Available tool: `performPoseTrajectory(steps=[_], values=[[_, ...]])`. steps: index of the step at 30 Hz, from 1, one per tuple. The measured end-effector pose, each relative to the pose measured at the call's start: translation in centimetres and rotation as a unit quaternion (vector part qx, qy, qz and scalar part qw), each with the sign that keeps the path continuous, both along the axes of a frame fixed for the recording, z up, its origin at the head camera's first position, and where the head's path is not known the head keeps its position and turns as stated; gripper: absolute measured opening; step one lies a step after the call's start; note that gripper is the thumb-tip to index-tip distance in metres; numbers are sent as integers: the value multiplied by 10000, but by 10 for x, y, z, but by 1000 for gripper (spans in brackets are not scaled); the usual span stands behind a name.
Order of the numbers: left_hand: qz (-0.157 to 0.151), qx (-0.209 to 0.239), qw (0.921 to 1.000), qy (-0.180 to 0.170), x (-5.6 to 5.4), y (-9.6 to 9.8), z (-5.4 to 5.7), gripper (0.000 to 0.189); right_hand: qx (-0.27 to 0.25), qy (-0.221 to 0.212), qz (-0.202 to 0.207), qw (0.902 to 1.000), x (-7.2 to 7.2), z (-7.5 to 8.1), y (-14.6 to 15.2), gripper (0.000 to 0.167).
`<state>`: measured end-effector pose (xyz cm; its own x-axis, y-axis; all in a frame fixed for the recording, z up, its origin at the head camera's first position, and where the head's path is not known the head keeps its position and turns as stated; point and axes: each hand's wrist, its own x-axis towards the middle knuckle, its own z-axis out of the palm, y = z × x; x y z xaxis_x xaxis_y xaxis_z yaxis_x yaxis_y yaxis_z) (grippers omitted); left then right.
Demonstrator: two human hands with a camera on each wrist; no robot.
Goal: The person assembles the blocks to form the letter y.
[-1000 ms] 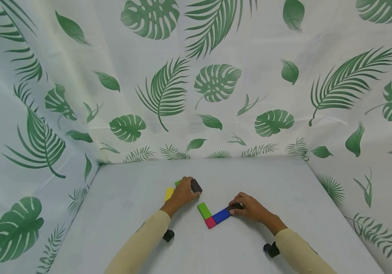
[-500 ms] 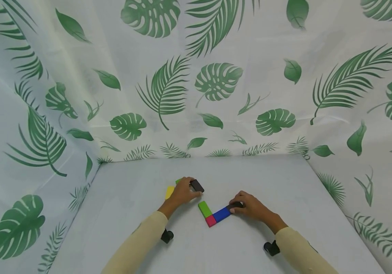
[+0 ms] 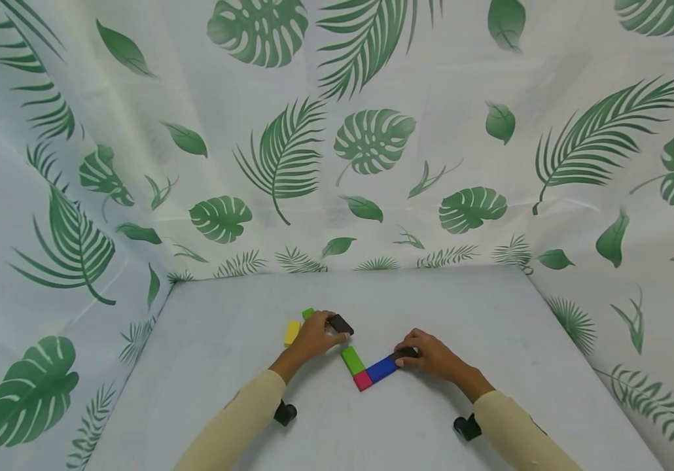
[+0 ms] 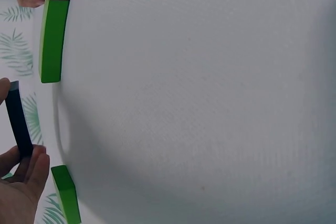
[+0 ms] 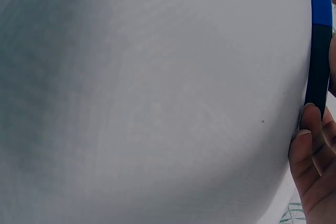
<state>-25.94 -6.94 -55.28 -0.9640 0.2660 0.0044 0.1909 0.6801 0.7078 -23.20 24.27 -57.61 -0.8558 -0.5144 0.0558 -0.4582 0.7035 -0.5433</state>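
My left hand (image 3: 316, 335) pinches a black block (image 3: 341, 324) by its ends between thumb and fingers; in the left wrist view this black block (image 4: 19, 120) is held up off the table. Just below it in the head view lies a green block (image 3: 353, 360), which meets a red block (image 3: 363, 380) at a corner. From the red one a blue block (image 3: 381, 369) runs to the right, forming a V. My right hand (image 3: 431, 354) grips a second black block (image 3: 406, 353) set end to end with the blue one; fingers partly cover it.
Beyond my left hand lie a yellow block (image 3: 292, 332) and another green block (image 3: 308, 314), partly covered by the hand. The white table (image 3: 466, 301) ends at leaf-printed cloth walls (image 3: 372, 216) at the back and sides.
My left hand has shifted slightly right and toward me with its black block, closer to the green block's end. The right hand stays on the other black block.
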Motion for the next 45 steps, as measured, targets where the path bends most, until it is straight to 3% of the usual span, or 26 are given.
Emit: performPoseTrajectory(steps=[13, 26, 45], values=[[33, -113, 9999, -28, 3, -5, -6, 65, -51, -85, -78, 9999, 1, 0, -1, 32], [-110, 8, 9995, 280, 9, -12, -6, 62, -165, -109, -15, 9998, 2, 1, 0, 32], [-40, -17, 10000, 48, 11, -12, -11, 60, -60, -61, -61, 9999, 2, 1, -1, 31]])
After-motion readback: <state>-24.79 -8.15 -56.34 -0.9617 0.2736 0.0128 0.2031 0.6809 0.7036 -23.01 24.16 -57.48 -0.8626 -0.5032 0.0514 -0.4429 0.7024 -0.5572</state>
